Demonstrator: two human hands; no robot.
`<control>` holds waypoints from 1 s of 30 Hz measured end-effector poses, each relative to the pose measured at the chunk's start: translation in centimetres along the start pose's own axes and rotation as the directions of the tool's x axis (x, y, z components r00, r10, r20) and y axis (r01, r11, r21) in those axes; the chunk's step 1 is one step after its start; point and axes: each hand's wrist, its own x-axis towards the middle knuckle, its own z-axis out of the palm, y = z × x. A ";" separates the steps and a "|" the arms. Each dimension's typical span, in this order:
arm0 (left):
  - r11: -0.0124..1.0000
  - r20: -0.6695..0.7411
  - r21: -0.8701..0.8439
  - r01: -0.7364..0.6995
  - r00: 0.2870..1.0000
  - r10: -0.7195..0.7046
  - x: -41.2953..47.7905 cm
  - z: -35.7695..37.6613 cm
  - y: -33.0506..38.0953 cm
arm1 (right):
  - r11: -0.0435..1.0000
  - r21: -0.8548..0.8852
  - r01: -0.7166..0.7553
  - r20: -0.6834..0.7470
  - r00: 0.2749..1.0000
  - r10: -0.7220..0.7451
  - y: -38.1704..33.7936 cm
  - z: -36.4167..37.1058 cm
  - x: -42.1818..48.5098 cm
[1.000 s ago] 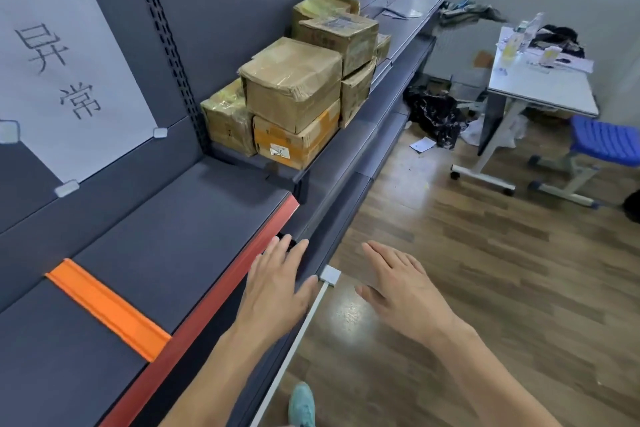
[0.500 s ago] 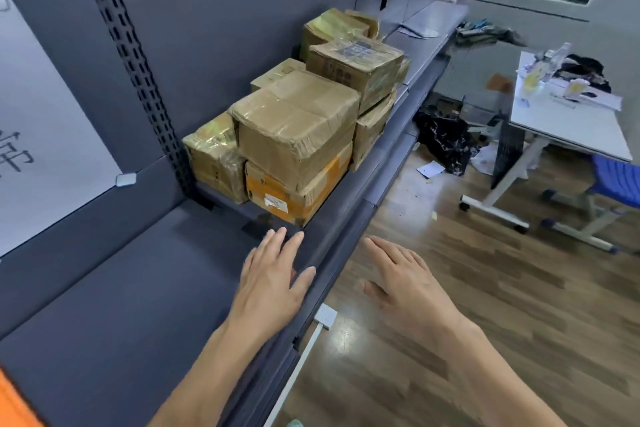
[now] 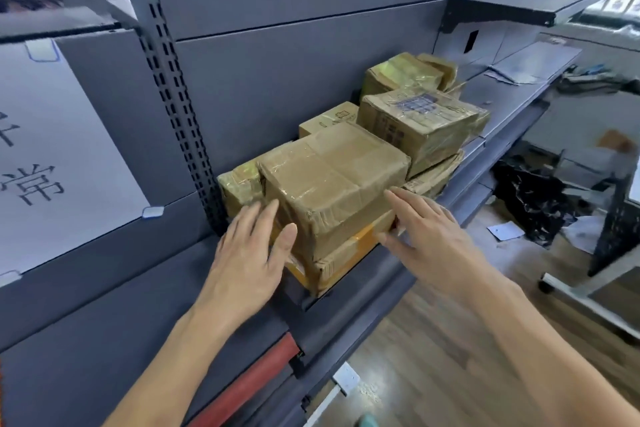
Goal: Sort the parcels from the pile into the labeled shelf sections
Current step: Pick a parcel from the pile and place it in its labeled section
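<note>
Parcels (image 3: 346, 163) sit stacked on the grey shelf (image 3: 460, 191) just ahead of my two hands, a heap of taped brown cardboard boxes. My left grip (image 3: 247, 255) is spread, fingers flat against the near left face of the top box (image 3: 332, 180), thumb lying along its lower edge. My right grip (image 3: 427, 232) is spread too, fingers extended at the box's right corner, thumb touching the orange-taped box (image 3: 341, 260) underneath. Neither hand pinches anything. Beyond my right fingers stands another wrapped box (image 3: 419, 121) on a flatter one, with more parcels behind it against the back panel. Left of my left grip a white paper sign (image 3: 52, 156) with black characters hangs on the panel. Below my left wrist runs a red shelf edge strip (image 3: 249, 385).
</note>
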 end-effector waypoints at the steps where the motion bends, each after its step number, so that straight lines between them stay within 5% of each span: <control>1: 1.000 -0.024 -0.012 0.027 0.999 -0.027 0.5 0.2 0.8 | 1.000 0.005 0.020 -0.001 1.000 -0.020 1.1 -0.5 1.1; 14: 0.912 -0.134 -0.070 0.403 0.903 -0.409 5.6 3.2 6.7 | 0.961 0.153 0.231 0.085 0.966 -0.245 7.8 -1.0 11.4; 24: 0.845 -0.089 -0.174 0.506 0.846 -0.525 6.4 2.6 5.5 | 0.911 0.413 -0.013 0.254 0.962 -0.101 7.0 0.2 15.1; 30: 0.778 -0.007 -0.454 0.434 0.872 -0.490 6.2 3.1 5.2 | 0.868 0.450 -0.210 0.327 0.943 0.058 7.0 0.4 15.5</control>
